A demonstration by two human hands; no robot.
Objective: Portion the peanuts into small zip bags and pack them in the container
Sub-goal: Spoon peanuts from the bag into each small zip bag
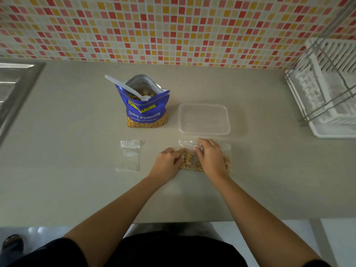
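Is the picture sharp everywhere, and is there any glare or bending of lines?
Head view: the peanut bag print is readable; the dish rack at the right edge is blurred; tile rows curve; a bright streak shines on the sink.

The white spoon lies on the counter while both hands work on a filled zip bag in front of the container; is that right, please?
Not quite: the head view shows the white spoon standing in the peanut bag, not on the counter. The left hand and right hand do work on a filled zip bag in front of the container.
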